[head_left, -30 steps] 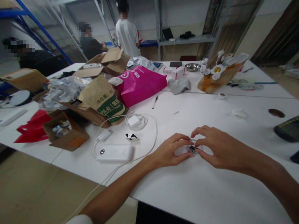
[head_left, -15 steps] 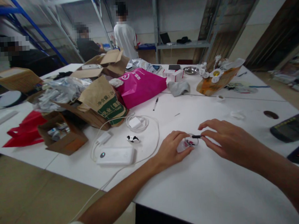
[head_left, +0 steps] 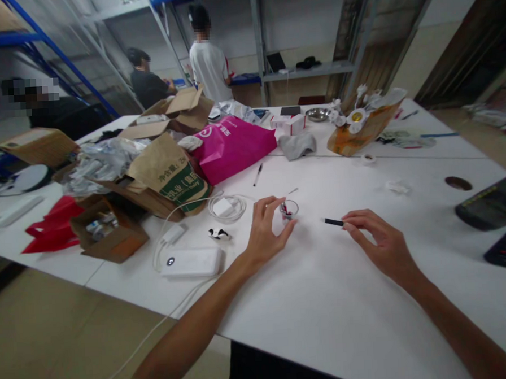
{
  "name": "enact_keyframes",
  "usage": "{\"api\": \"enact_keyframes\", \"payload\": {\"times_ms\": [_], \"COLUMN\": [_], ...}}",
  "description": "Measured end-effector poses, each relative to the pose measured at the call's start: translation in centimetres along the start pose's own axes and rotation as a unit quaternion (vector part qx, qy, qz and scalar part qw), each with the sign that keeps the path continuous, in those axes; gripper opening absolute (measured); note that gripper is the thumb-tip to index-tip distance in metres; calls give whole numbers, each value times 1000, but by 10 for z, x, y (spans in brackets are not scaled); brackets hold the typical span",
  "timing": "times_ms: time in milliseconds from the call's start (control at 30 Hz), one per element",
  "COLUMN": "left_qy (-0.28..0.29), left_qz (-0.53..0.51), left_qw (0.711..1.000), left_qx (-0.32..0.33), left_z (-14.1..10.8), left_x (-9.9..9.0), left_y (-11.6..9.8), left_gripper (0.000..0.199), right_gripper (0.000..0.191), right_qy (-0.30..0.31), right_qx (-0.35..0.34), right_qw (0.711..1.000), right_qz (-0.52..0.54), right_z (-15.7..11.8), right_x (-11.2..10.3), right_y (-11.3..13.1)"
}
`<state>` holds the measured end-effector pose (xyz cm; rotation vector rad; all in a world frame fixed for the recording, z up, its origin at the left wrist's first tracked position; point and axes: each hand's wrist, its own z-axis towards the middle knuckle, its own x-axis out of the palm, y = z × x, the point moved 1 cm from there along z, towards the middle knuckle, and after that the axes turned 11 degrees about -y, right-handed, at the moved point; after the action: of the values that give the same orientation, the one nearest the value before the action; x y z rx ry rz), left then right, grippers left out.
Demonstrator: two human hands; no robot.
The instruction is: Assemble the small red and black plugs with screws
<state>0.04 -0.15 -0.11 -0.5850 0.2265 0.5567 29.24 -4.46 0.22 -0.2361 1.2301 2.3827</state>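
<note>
A small clear glass [head_left: 288, 209] with dark and pinkish-red contents stands on the white table [head_left: 326, 299]. My left hand [head_left: 268, 229] is curved around its left side, thumb and fingers apart; whether the fingertips touch the glass is hard to tell. To the right, my right hand [head_left: 376, 237] pinches one end of a short black stick-like object [head_left: 333, 222] between thumb and fingers, its light tip pointing left toward the glass. Left of my left hand lie a small black-and-white object [head_left: 219, 234] and a white power bank [head_left: 192, 262].
Coiled white cable with a charger [head_left: 223, 207], a pen [head_left: 258, 174], a magenta bag [head_left: 236, 148], a brown paper bag [head_left: 167, 171] and a small open box [head_left: 106, 228] lie left. A dark device [head_left: 495, 205] sits right. Several people are beyond the table.
My left hand has moved left and up in view, along with the glass. My right hand has drawn away from the glass with the black object, leaving a gap between them.
</note>
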Motion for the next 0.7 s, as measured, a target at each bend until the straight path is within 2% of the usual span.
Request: {"api": "enact_keyframes", "payload": {"times_ms": [67, 133, 233, 400, 533, 633, 700], "left_qy": [-10, 24, 73, 117, 154, 179, 212], "left_qz": [-18, -50, -84, -125, -138, -162, -166], "left_qw": [998, 994, 990, 983, 978, 967, 949], "left_qx": [55, 91, 89, 67, 3, -85, -163], "left_z": [-3, -9, -18, -27, -29, -28, -26], "left_x": [1, 5, 12, 19, 18, 16, 15], "left_y": [-15, -29, -41, -39, -35, -38, -42], "left_gripper": [54, 55, 57, 27, 21, 24, 27], "right_gripper": [5, 5, 5, 14, 17, 13, 11], "right_qy": [2, 16, 39, 64, 72, 63, 56], "right_qx": [9, 20, 43, 68, 67, 47, 31], "right_qw": [1000, 999, 996, 994, 994, 996, 998], "right_qz": [22, 42, 65, 60, 48, 33, 25], "right_z": [-6, -10, -16, -20, -22, -22, -23], "right_x": [2, 3, 4, 8, 10, 11, 11], "right_y": [3, 9, 18, 20, 15, 14, 14]}}
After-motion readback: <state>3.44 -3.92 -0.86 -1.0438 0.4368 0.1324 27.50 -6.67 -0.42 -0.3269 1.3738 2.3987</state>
